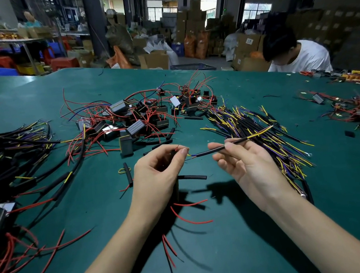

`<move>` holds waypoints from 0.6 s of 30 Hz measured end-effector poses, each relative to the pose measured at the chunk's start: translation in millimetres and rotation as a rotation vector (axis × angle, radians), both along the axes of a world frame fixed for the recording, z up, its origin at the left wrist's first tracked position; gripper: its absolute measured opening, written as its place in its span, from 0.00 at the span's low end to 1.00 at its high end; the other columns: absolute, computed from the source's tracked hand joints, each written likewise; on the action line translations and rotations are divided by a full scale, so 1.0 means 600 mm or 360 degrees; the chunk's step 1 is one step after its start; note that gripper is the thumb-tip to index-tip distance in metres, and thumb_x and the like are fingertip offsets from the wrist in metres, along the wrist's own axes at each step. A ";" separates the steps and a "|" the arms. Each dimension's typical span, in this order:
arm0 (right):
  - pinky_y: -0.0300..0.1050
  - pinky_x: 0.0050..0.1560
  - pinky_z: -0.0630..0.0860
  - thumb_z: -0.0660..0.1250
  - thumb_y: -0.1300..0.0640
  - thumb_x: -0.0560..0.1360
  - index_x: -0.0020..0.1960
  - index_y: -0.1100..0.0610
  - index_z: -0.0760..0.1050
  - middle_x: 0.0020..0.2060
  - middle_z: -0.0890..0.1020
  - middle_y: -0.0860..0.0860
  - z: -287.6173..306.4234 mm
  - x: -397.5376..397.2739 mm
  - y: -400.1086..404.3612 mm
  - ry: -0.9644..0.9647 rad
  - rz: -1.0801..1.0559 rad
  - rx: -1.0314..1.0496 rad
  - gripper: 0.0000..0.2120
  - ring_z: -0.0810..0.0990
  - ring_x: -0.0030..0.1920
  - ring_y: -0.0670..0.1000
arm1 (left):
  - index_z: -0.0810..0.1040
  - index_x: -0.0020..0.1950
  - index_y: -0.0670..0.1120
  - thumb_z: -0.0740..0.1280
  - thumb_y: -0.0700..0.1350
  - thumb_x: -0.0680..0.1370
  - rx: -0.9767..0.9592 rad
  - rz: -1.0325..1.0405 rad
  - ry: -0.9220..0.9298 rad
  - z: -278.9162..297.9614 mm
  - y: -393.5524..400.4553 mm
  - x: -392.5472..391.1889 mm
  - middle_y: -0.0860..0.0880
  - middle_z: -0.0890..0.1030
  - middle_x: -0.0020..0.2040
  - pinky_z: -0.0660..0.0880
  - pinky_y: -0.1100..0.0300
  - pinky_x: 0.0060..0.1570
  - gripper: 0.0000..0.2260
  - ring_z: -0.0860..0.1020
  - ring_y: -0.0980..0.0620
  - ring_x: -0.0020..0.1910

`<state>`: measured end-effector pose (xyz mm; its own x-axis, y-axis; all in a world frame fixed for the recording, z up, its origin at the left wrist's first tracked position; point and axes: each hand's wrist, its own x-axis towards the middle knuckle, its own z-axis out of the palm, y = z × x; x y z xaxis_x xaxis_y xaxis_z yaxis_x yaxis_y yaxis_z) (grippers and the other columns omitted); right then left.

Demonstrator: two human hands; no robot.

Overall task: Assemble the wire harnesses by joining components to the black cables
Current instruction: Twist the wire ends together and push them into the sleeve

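The black cable (213,150) pinched in the right hand (244,164) has a smooth, slightly glossy plastic jacket, with thin yellow and purple plastic-coated leads poking out both ends. Under both grips the worktop (257,240) is a matt green mat, looks rubbery. Past the left hand (156,173) the module boxes (131,120) are ribbed, shiny metal-looking shells with glossy red leads. The black sleeve (192,177) just below the grips is matt plastic tubing.

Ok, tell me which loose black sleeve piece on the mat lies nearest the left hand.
The black sleeve piece lying crosswise just right of the left hand, below the held cable. The upright one sits slightly farther left; the rest lie up by the module pile.
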<state>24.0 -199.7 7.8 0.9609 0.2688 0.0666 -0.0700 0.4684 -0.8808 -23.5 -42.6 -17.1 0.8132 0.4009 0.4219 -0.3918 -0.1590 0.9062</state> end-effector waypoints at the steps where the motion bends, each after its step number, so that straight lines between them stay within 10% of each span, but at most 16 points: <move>1: 0.36 0.35 0.78 0.60 0.67 0.78 0.47 0.58 0.69 0.42 0.85 0.60 -0.001 -0.001 0.001 0.0003 0.0003 -0.0019 0.06 0.81 0.33 0.50 | 0.82 0.41 0.46 0.71 0.42 0.75 -0.0002 -0.0013 0.0008 0.001 -0.001 0.000 0.54 0.79 0.34 0.69 0.70 0.38 0.03 0.73 0.60 0.34; 14: 0.35 0.36 0.79 0.60 0.66 0.78 0.48 0.62 0.69 0.42 0.85 0.60 0.001 0.001 0.001 0.0267 0.0033 0.0193 0.01 0.84 0.37 0.50 | 0.81 0.47 0.48 0.72 0.39 0.73 -0.0005 -0.0038 0.0093 0.003 0.004 0.002 0.54 0.82 0.39 0.73 0.68 0.41 0.06 0.76 0.57 0.37; 18: 0.37 0.28 0.75 0.61 0.57 0.80 0.47 0.64 0.73 0.37 0.85 0.58 0.001 -0.001 -0.003 0.0165 0.0054 -0.0547 0.09 0.81 0.30 0.50 | 0.79 0.48 0.48 0.73 0.38 0.72 -0.0144 -0.0033 0.0133 0.005 0.009 0.004 0.46 0.82 0.40 0.74 0.64 0.44 0.08 0.77 0.55 0.39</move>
